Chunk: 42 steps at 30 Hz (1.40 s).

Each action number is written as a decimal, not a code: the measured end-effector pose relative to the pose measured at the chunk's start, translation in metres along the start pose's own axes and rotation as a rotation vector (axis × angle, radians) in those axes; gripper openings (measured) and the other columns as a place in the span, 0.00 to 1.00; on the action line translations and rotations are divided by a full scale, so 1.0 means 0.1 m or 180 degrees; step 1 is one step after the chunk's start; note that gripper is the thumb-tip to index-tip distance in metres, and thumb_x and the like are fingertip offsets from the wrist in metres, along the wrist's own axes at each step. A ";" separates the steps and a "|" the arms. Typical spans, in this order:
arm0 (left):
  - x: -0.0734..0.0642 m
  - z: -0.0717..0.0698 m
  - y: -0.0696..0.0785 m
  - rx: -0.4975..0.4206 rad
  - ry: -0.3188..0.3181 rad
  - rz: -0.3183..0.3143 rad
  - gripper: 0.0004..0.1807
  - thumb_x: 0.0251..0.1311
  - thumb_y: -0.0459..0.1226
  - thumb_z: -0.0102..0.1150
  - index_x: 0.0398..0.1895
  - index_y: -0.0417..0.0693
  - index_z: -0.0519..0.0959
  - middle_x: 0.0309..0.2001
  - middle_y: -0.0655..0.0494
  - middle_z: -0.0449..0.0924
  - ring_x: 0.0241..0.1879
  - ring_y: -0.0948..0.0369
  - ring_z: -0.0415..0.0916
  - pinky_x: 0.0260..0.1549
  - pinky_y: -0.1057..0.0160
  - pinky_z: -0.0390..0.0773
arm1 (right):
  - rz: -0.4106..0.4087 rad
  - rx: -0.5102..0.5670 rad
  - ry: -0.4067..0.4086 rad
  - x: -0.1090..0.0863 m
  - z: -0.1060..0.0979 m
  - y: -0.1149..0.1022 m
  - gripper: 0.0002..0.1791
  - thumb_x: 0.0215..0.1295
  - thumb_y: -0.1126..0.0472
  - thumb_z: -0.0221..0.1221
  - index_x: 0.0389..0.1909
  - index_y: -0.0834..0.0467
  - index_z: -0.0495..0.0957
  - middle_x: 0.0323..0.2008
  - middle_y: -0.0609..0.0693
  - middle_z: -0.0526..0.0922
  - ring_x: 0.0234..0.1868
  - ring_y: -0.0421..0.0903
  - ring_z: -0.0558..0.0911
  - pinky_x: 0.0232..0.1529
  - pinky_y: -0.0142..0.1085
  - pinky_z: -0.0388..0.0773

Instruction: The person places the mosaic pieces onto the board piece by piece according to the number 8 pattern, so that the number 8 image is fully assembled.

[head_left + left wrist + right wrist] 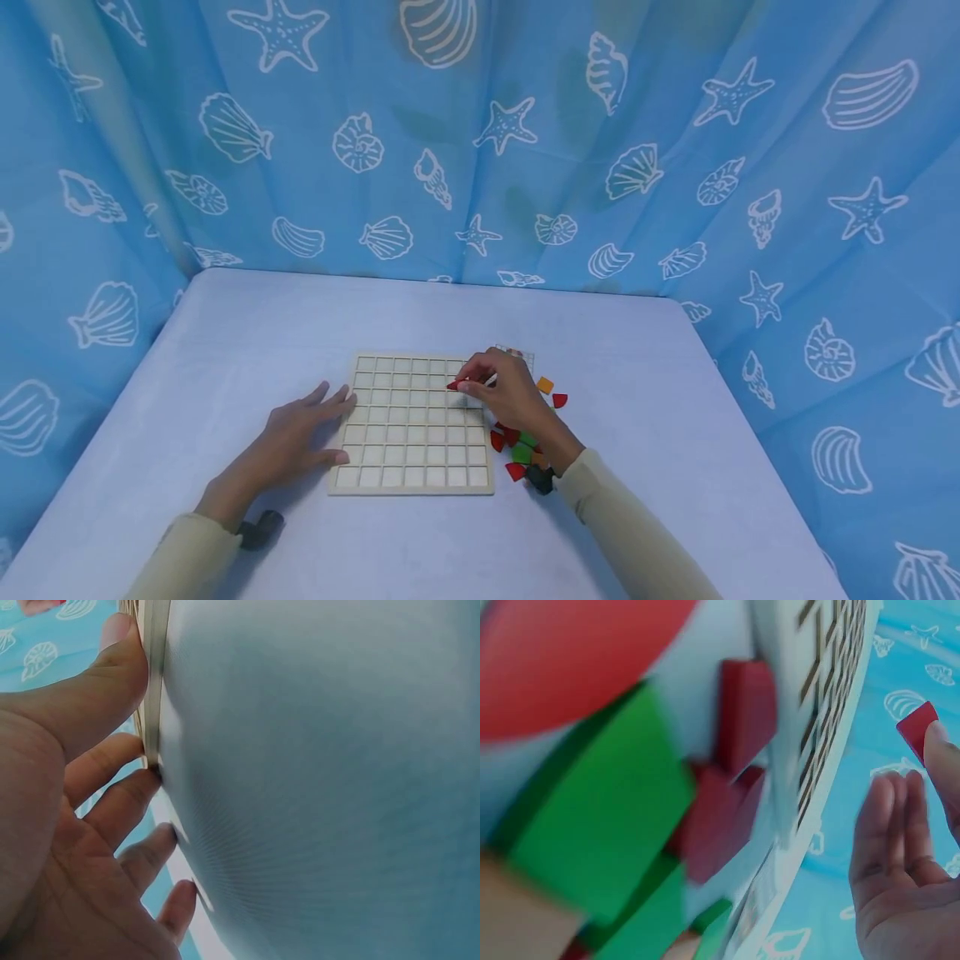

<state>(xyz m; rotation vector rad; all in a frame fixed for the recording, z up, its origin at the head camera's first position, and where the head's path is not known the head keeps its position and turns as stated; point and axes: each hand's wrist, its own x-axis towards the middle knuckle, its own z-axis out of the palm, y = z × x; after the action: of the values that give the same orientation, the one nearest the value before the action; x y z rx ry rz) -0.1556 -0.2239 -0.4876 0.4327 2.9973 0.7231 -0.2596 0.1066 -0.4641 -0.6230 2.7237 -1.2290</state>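
A pale wooden grid board (407,435) lies flat on the white table. At its left edge my left hand (298,435) rests with spread fingers; the left wrist view shows the thumb (120,664) and fingertips along the board's side. Over the board's upper right my right hand (506,387) pinches a small red piece (456,384) between thumb and fingers. That red piece (917,733) stands clear of the grid in the right wrist view. Right of the board, partly under my right forearm, lie loose red (497,441), green (521,452) and orange pieces (544,385).
A small printed card (525,357) lies behind my right hand, partly covered by it. Dark wrist cameras (261,530) sit at both wrists. A blue curtain (465,142) with white shells and starfish hangs around the table (600,333).
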 end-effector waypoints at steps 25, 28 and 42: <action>0.01 -0.01 -0.04 0.0025 -0.0110 -0.0075 0.48 0.57 0.50 0.79 0.80 0.51 0.69 0.81 0.45 0.65 0.82 0.34 0.54 0.69 0.22 0.62 | 0.0198 0.0022 -0.0294 0.57 0.56 -0.48 0.03 0.71 0.63 0.69 0.37 0.52 0.85 0.34 0.49 0.87 0.33 0.44 0.82 0.36 0.37 0.76; 0.01 0.00 -0.04 0.0005 -0.0110 -0.0069 0.48 0.57 0.50 0.79 0.80 0.51 0.69 0.81 0.45 0.65 0.82 0.34 0.54 0.69 0.22 0.62 | 0.0278 -0.0081 -0.0312 0.59 0.60 -0.51 0.03 0.70 0.64 0.69 0.36 0.52 0.86 0.32 0.48 0.87 0.33 0.45 0.81 0.38 0.38 0.76; 0.02 -0.03 -0.03 0.0022 -0.0126 -0.0062 0.47 0.58 0.50 0.78 0.80 0.50 0.69 0.81 0.45 0.65 0.82 0.34 0.54 0.69 0.23 0.62 | 0.0340 -0.0368 -0.0297 0.65 0.72 -0.48 0.04 0.67 0.63 0.72 0.34 0.51 0.88 0.29 0.46 0.86 0.30 0.43 0.80 0.36 0.37 0.75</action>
<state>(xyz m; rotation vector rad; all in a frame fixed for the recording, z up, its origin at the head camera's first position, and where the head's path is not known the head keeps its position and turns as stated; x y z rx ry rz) -0.1585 -0.2270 -0.4865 0.4123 2.9637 0.6943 -0.2859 0.0013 -0.4717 -0.5242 2.7258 -0.9995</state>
